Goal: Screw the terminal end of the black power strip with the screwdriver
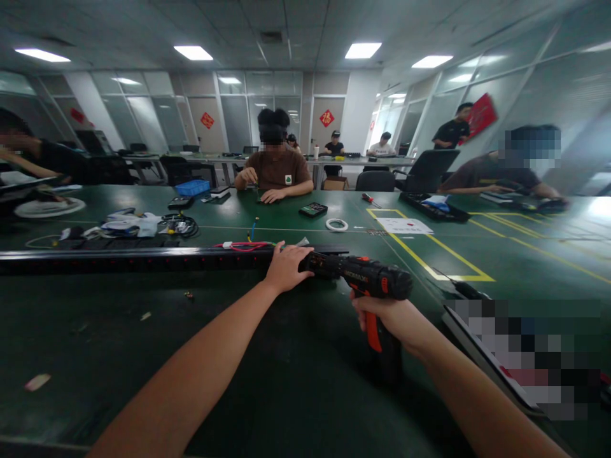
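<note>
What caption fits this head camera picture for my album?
Right hand grips a black-and-orange drill while left hand touches its tip at a long black strip.

Left forearm [205,362]: bare over its whole visible length, slim at the wrist, broadening toward the lower edge of the view.
Left hand [285,267]: bare, seen from the back, knuckles showing; fingertips hidden.
Right forearm [472,394]: bare, broadening toward the lower right corner, slightly blurred there.
Right hand [391,318]: bare, seen from the back and thumb side; fingers mostly hidden.
Clothing: any sleeve lies outside the view; what is worn cannot be told.
</note>
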A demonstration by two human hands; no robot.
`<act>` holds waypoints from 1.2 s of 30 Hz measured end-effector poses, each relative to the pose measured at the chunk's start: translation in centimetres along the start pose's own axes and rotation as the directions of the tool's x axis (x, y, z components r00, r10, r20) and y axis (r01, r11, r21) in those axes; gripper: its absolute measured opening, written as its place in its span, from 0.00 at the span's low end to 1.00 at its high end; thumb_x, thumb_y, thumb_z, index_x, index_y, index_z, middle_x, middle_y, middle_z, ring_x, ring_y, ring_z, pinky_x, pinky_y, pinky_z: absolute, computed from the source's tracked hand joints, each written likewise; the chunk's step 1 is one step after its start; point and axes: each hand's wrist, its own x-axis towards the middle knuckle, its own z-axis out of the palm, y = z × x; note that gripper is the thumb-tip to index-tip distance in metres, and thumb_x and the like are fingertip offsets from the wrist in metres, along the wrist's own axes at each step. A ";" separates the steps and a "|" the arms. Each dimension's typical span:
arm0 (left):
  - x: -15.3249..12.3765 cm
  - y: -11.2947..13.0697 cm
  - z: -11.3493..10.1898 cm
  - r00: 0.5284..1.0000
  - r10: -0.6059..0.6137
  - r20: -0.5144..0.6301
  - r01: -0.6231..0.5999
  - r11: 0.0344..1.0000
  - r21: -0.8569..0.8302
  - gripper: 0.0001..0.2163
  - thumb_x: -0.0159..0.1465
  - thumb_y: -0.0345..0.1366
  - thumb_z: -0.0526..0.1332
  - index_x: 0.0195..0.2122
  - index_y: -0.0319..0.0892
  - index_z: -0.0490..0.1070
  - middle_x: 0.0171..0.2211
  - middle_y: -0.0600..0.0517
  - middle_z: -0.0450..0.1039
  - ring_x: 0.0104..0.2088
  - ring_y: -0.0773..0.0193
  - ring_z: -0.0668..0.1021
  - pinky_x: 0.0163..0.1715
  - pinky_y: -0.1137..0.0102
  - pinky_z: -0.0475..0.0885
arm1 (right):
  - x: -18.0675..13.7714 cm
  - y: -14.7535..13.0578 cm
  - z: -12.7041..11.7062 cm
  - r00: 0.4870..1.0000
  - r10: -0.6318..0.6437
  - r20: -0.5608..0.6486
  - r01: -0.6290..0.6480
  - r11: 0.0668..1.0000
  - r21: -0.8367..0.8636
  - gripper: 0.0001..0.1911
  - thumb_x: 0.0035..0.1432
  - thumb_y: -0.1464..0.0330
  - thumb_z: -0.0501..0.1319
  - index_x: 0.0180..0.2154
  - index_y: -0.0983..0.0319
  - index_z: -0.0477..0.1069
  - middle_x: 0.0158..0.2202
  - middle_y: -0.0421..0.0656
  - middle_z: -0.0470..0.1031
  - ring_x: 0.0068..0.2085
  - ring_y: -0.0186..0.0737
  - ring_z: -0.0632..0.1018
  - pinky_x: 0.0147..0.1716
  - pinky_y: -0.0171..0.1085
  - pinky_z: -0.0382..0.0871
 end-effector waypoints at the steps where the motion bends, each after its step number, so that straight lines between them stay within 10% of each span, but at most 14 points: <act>1: 0.0 0.0 0.0 1.000 0.002 -0.003 -0.002 1.000 -0.002 0.27 0.64 0.47 0.69 0.63 0.50 0.70 0.62 0.48 0.75 0.62 0.50 0.73 0.70 0.45 0.46 | 0.0 -0.1 0.0 1.000 0.006 0.004 -0.006 1.000 -0.005 0.09 0.48 0.65 0.67 0.34 0.60 0.74 0.19 0.37 0.74 0.23 0.40 0.76 0.26 0.38 0.69; 36: 0.0 -0.2 0.3 1.000 0.004 0.005 -0.004 1.000 0.007 0.30 0.62 0.48 0.71 0.64 0.51 0.68 0.63 0.48 0.73 0.63 0.49 0.72 0.70 0.45 0.46 | -0.4 -0.5 0.1 1.000 0.022 0.008 -0.022 1.000 -0.019 0.10 0.47 0.63 0.67 0.33 0.60 0.73 0.20 0.37 0.73 0.23 0.41 0.76 0.28 0.39 0.70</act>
